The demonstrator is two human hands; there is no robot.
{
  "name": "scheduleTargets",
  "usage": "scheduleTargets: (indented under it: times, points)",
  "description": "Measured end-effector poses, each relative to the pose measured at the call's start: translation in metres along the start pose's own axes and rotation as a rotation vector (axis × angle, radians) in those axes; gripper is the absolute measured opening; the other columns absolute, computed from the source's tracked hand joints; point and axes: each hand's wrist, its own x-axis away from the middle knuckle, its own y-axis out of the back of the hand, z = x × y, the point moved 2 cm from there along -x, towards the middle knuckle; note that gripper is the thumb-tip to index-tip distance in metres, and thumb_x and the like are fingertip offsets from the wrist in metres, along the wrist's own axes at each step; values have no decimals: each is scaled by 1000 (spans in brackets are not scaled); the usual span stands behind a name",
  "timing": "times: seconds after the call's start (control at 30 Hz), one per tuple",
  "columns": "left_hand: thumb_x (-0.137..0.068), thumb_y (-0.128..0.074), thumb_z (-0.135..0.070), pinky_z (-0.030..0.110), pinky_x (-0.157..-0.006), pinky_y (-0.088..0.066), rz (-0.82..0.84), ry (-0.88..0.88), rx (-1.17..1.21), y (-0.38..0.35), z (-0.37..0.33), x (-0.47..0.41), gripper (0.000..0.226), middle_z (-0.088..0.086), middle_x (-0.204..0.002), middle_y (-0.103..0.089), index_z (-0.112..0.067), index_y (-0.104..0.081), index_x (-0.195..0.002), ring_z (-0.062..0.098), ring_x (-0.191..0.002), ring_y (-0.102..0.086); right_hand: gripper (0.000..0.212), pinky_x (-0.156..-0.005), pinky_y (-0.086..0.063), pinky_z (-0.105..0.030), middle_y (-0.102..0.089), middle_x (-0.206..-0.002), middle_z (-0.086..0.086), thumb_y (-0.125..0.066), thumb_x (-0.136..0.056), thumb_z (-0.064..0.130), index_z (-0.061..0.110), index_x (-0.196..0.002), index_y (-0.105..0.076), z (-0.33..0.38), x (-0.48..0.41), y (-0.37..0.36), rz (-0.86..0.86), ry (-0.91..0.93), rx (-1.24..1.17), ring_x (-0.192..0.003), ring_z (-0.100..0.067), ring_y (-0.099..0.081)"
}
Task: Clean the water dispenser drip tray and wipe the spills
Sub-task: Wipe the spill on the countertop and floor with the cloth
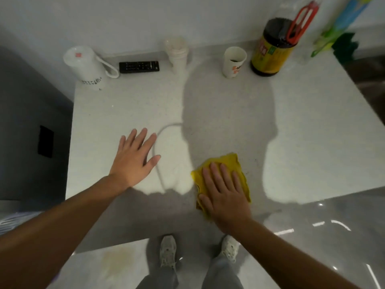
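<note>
Flat and spread, the fingers (220, 176) of the right hand (226, 197) are pressing down on a yellow cloth (233, 163), gripping nothing, near the front edge of the white counter (229, 105). Left hand (133, 161) is lying open and empty, palm down, well apart to the left, beside a thin white cord (158, 142). Along the far wall are standing a white kettle (87, 67), a black remote (139, 66), a paper cup (234, 61) and a dark bottle (270, 51).
</note>
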Motion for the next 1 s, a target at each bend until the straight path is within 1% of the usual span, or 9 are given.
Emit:
scheduleTargets:
  times: [0.17, 0.27, 0.33, 0.43, 0.6, 0.7, 0.87, 0.93, 1.0]
  points:
    - [-98, -30, -67, 48, -129, -15, -35, -47, 83, 8, 21, 36, 77, 7, -170, -31, -22, -38, -159, 29, -158, -21, 76, -125, -14, -60, -17, -171, -13, -27, -102, 59, 16, -164, -17, 58, 25, -10, 16, -354, -95, -158, -38, -13]
    - [-99, -36, -60, 53, -127, -19, -94, 20, 116, 2, 41, 71, 70, 11, -166, -37, -18, -46, -155, 33, -155, -29, 79, -126, -4, -59, -5, -173, -12, -18, -102, 63, 19, -165, -4, 67, -11, -2, 31, -398, -122, -159, -36, -2]
    - [-98, -37, -58, 55, -126, -19, -117, 75, 132, -2, 57, 89, 70, 14, -164, -40, -16, -49, -152, 36, -153, -31, 79, -126, -1, -57, 1, -174, -10, -20, -102, 63, 21, -165, 1, 61, -49, 5, 31, -384, -123, -159, -35, 2]
    - [-98, -39, -55, 53, -126, -20, -136, 120, 125, -5, 79, 107, 68, 16, -161, -42, -14, -51, -151, 37, -151, -34, 77, -125, -7, -58, -7, -174, -10, -28, -102, 60, 21, -165, -9, 46, -119, 20, -34, -306, -74, -159, -35, -6]
    - [-98, -49, -46, 58, -119, -34, -235, 43, 152, -10, 96, 112, 60, 22, -153, -51, -7, -59, -143, 41, -143, -45, 74, -123, -9, -59, -7, -174, -7, -23, -103, 62, 23, -165, -9, 32, -251, 41, -19, -47, 34, -158, -35, -7]
    - [-101, -49, -41, 50, -124, -25, -267, 35, 204, -14, 100, 113, 56, 18, -157, -49, -9, -57, -145, 37, -147, -41, 72, -122, -8, -61, -1, -174, -8, -20, -105, 57, 23, -165, -3, 39, -287, 46, 16, 16, 100, -158, -37, -4]
    - [-96, -62, -27, 38, -125, -27, -322, 39, 432, -12, 109, 122, 45, 13, -152, -56, -7, -67, -136, 28, -147, -44, 65, -125, -10, -55, -8, -174, -6, -32, -107, 49, 25, -165, -13, 68, -216, 37, 17, 106, 72, -159, -33, -7]
    - [-93, -65, -22, 36, -115, -38, -362, 26, 419, -10, 111, 124, 37, 14, -140, -64, -7, -73, -127, 32, -133, -57, 66, -125, -12, -57, -12, -173, -7, -37, -107, 49, 24, -164, -17, 83, -166, 29, 44, 136, 52, -159, -35, -9]
    - [-94, -66, -19, 29, -94, -46, -379, 65, 427, -6, 111, 129, 28, 5, -122, -68, -13, -73, -121, 27, -106, -65, 70, -124, -11, -58, -12, -173, -6, -37, -104, 55, 26, -164, -17, 99, -115, 20, 93, 114, 11, -159, -35, -8]
